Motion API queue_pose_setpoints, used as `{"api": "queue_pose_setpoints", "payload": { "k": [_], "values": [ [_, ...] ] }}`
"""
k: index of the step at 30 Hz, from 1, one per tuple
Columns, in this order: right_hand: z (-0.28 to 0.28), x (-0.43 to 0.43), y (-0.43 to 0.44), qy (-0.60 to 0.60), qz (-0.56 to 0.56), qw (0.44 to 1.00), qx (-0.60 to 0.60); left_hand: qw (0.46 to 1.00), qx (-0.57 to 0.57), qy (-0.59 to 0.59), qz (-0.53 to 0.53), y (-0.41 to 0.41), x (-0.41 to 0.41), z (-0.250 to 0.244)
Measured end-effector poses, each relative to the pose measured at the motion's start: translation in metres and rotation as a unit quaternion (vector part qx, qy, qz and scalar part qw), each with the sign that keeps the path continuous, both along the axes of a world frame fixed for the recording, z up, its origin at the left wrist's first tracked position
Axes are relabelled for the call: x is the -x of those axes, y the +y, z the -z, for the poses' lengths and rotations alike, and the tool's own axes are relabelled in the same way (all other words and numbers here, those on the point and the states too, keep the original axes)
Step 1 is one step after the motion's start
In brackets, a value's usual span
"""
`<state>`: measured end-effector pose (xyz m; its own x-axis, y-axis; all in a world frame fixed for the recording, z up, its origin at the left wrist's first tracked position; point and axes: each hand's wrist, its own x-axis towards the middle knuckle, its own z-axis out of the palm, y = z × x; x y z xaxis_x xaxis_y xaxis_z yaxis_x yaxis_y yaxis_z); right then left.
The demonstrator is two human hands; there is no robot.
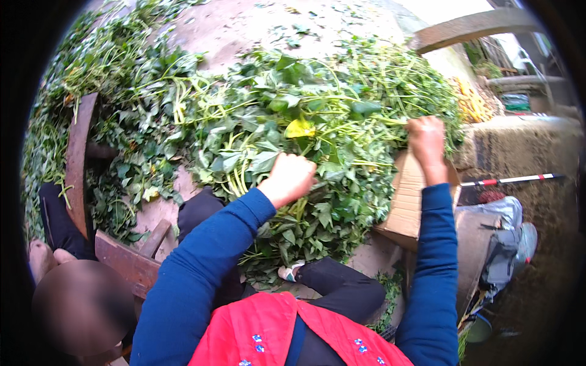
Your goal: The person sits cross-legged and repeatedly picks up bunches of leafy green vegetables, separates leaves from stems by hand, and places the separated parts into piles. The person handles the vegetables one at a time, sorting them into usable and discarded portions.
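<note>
A heap of leafy green vines (256, 119), possibly sweet potato, spreads before me, with one yellow leaf (300, 128) near its middle. My left hand (290, 178) is closed in a fist low over the heap, and stems seem to run into it; the fingers' inner side is hidden. Farther right, my right hand (425, 137) grips the end of a pale vine stem (389, 120) above an open cardboard box (405, 196). Vines lean against the box's left side, and its inside is hidden from view.
At the left sits another person (64, 219), beside wooden bench parts (80, 160). A red and white pole (508, 180) and a grey bag (501, 256) are at the right. Behind them, yellow corn cobs (474, 101) lie near a concrete ledge (517, 132). A wooden beam (476, 29) stands at upper right.
</note>
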<state>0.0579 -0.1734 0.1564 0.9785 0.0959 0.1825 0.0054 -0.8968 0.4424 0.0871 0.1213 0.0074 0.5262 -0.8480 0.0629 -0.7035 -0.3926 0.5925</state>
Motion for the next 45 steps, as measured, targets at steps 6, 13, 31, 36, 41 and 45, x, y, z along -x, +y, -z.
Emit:
{"api": "queue_pose_setpoints", "payload": {
  "k": [6, 13, 31, 36, 41, 45],
  "values": [
    [-0.215, 0.087, -0.009, -0.106, 0.103, 0.989, 0.02, 0.99, 0.121, 0.007, -0.071, -0.002, 0.0, 0.014],
    [-0.292, 0.173, 0.006, -0.315, 0.132, 0.936, -0.084, 0.953, 0.271, 0.005, -0.135, 0.008, 0.025, -0.039],
    [-0.268, 0.204, 0.097, -0.24, -0.01, 0.969, 0.063, 0.916, 0.346, 0.189, 0.072, -0.058, 0.086, -0.238],
    [-0.221, 0.195, 0.117, -0.299, -0.031, 0.953, 0.019, 0.888, 0.338, 0.296, 0.101, -0.069, 0.101, -0.206],
    [-0.13, 0.215, 0.147, -0.424, 0.084, 0.867, -0.25, 0.779, 0.332, 0.531, -0.025, -0.057, 0.102, -0.157],
    [-0.051, 0.217, 0.16, -0.35, 0.255, 0.813, -0.389, 0.727, 0.348, 0.592, -0.007, -0.05, 0.119, -0.14]
  ]
}}
